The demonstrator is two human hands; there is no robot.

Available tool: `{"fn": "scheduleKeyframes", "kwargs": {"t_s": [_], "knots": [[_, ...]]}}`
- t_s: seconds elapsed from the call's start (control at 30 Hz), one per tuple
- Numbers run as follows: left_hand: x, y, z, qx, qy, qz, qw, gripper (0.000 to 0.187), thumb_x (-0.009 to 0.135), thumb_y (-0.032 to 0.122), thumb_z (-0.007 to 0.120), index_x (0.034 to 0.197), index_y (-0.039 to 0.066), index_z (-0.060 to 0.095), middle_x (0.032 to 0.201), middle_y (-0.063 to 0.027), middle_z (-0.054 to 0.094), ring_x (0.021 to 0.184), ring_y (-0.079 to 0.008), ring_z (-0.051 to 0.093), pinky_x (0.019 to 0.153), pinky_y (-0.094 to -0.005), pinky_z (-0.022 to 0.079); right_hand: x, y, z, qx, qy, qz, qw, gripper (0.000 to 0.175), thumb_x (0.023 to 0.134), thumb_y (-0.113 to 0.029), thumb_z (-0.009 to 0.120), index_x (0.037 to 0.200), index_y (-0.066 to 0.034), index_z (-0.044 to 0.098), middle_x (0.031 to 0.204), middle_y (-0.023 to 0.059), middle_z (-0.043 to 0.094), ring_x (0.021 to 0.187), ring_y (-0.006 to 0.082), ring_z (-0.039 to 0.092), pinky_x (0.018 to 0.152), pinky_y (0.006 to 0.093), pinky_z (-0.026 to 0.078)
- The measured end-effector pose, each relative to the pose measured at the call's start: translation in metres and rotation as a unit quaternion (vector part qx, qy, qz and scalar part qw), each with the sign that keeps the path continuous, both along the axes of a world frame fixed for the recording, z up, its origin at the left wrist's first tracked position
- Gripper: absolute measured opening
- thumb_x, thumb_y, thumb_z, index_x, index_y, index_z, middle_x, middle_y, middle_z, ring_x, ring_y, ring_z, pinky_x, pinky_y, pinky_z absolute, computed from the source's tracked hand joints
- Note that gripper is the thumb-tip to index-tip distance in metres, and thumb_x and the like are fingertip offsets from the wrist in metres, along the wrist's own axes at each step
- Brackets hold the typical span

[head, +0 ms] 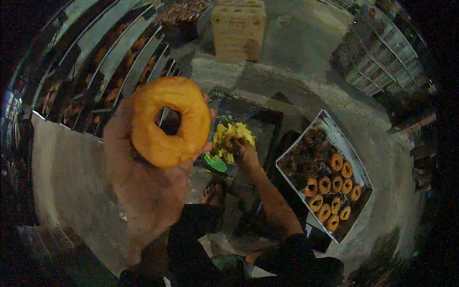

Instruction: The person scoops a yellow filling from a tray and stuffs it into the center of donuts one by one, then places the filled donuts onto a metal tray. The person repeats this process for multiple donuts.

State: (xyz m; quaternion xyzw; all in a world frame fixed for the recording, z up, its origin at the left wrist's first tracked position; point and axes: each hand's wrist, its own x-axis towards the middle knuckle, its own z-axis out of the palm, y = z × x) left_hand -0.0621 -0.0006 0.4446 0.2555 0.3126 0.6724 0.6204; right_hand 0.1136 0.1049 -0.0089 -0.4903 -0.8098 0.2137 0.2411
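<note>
A golden ring doughnut (193, 118) is held up close to the camera by my left hand (150, 190), whose fingertips show at its right edge. Farther down, my right hand (245, 153) touches a heap of yellow, crumbly or shredded food (235, 131) on a dark, shallow tray or board (263, 131). Its fingers look bent into the heap; whether they grip any of it is unclear. A bright green scraper or similar flat tool (216, 163) lies at the heap's lower left edge.
At right, a metal tray (349, 138) holds several ring doughnuts (336, 183) and dark-coated pieces (308, 147). Trays with brown pieces (104, 57) stand in rows at upper left. A cardboard box (238, 32) stands at the top, and a stacked, crate-like object (380, 53) at upper right.
</note>
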Motion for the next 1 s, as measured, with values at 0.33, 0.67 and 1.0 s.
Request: {"fn": "scheduleKeyframes", "kwargs": {"t_s": [0.33,0.67,1.0], "knots": [[-0.006,-0.002,0.004,-0.004,-0.005,0.015,1.0,0.054,0.104,0.052,0.046,0.133,0.008,0.058,0.123,-0.0111,0.066,0.107,-0.0264,0.066,0.087,-0.0398,0.055,-0.018,0.021,0.015,0.065,-0.113,0.08,0.988,0.034,0.084,-0.023,0.071,0.116,-0.0172,0.062,0.107,0.0108,0.067,0.096,0.0318,0.069,0.074,0.0476,0.056],[-0.003,-0.002,-0.021,-0.047,-0.058,0.014,0.997,0.052,0.105,0.051,0.045,0.13,0.008,0.061,0.121,-0.0089,0.066,0.104,-0.0245,0.066,0.089,-0.0415,0.052,0.078,-0.037,0.16,-0.353,0.223,-0.049,0.907,0.051,0.093,-0.028,0.068,0.139,-0.0086,0.059,0.118,0.0117,0.072,0.096,0.0265,0.073,0.082,0.0387,0.06],[0.087,-0.042,-0.051,0.034,0.092,-0.162,0.982,0.052,0.108,0.05,0.043,0.135,0.008,0.056,0.125,-0.0049,0.061,0.118,-0.016,0.058,0.105,-0.0338,0.045,0.18,-0.228,0.402,-0.236,0.494,-0.183,0.816,0.058,0.091,-0.013,0.057,0.147,-0.0035,0.049,0.141,0.0118,0.059,0.127,0.0208,0.057,0.105,0.0337,0.047]]}}
